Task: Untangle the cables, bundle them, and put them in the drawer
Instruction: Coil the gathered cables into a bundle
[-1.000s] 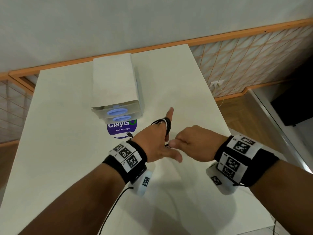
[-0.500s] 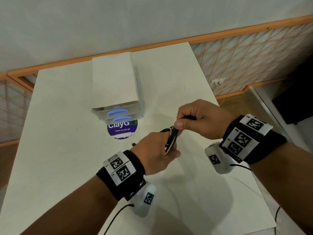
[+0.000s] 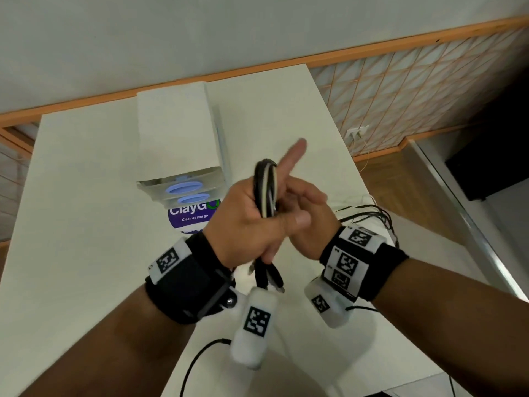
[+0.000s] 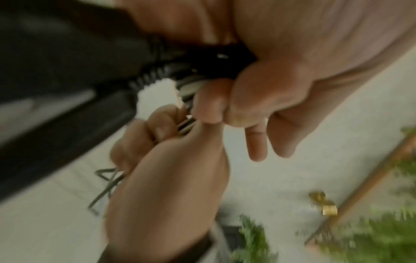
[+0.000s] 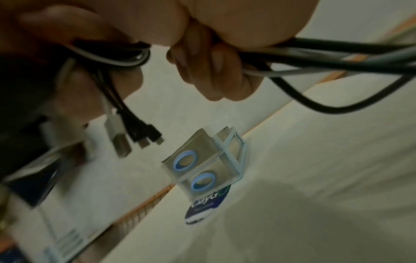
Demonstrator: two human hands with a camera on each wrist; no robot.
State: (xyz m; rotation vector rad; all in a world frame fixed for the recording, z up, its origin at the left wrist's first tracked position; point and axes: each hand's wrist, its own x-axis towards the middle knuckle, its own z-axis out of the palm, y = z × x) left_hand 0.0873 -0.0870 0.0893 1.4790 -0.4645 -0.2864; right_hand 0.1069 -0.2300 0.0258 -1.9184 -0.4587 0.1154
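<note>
My left hand (image 3: 249, 224) grips a looped bundle of black and white cables (image 3: 267, 187) above the white table (image 3: 86, 224), its index finger pointing up. The plug ends (image 3: 267, 277) hang below that fist. My right hand (image 3: 312, 210) sits just behind the bundle on its right side. In the right wrist view its fingers (image 5: 213, 71) curl round the cable strands (image 5: 326, 58), and the plugs (image 5: 133, 138) dangle from my left hand (image 5: 74, 76). The left wrist view is blurred: left hand (image 4: 281, 80) closed on the cables, right hand (image 4: 166, 169) pinching a strand.
A small white drawer unit (image 3: 177, 133) with two blue ring handles (image 3: 183, 189) stands at the back of the table, both drawers closed, on a purple round sticker (image 3: 191, 219). Thin dark wires (image 3: 369, 213) lie by my right wrist. The table's right edge is close.
Both hands have lifted the bundle up off the table. My right hand dropped from above the loop to its right side, and my left index finger has straightened.
</note>
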